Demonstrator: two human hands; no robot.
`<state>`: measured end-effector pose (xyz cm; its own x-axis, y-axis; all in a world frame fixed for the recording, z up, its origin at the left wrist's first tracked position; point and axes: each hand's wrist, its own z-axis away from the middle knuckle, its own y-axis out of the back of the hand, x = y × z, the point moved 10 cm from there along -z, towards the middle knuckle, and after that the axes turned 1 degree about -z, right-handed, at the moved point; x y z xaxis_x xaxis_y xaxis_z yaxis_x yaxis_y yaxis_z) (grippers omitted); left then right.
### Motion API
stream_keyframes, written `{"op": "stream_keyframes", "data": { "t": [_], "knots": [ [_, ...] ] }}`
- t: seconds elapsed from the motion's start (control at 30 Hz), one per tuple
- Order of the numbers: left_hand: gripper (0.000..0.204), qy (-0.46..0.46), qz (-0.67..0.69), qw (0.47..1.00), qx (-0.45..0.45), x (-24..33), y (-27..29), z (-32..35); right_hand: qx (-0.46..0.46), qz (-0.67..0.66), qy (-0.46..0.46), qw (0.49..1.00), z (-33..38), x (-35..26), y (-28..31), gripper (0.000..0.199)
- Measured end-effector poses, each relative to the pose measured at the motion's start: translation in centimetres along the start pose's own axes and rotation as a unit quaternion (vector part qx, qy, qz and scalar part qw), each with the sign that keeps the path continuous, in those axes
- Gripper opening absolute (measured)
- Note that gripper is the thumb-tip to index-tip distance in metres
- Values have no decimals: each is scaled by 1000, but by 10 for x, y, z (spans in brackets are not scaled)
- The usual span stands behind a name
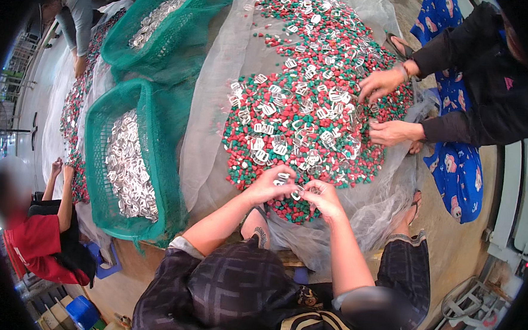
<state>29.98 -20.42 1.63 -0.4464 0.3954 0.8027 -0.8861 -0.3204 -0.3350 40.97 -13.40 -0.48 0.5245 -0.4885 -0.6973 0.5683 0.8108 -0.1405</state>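
My left hand [270, 184] is closed around a few silver slotted metal buckles [282, 178], just above the near edge of the pile. Close beside it, the fingers of my right hand [323, 199] pinch a silver buckle [296, 195] between the two hands. Beneath them spreads a wide heap of small red and green pellets [278, 115], with many silver buckles [268, 109] scattered through it. The heap rests on a pale mesh sheet [209, 123]. How many pieces my left hand holds is partly hidden by its fingers.
At the left stand two green net-lined baskets [91, 156] holding silver buckles [131, 170]. Across the heap to the right, a co-worker's hands [391, 133] touch the pile. Another person in a red shirt [39, 243] sits at far left beside a second strip of pellets.
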Motion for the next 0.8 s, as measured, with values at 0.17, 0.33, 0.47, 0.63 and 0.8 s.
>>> {"op": "stream_keyframes", "data": {
  "t": [0.17, 0.33, 0.47, 0.63, 0.8],
  "knots": [
    [22, -2, -37, 997, 73, 3, 27, -1, 6, -65, 14, 998, 4, -17, -10, 15],
    [19, -96, -237, 902, 348, 58, 131, 27, 49, -158, -43, 985, 9, -9, 6, 12],
    [21, -137, -430, 819, 354, 60, 137, 14, 37, -227, -71, 970, 5, 5, 2, 14],
    [18, -137, -432, 880, 141, 75, 51, 0, 85, -247, -83, 962, 7, 10, 17, 16],
    [15, -145, -296, 916, 230, 74, 81, 14, 96, -225, -60, 968, 7, 9, 22, 15]
  ]
}}
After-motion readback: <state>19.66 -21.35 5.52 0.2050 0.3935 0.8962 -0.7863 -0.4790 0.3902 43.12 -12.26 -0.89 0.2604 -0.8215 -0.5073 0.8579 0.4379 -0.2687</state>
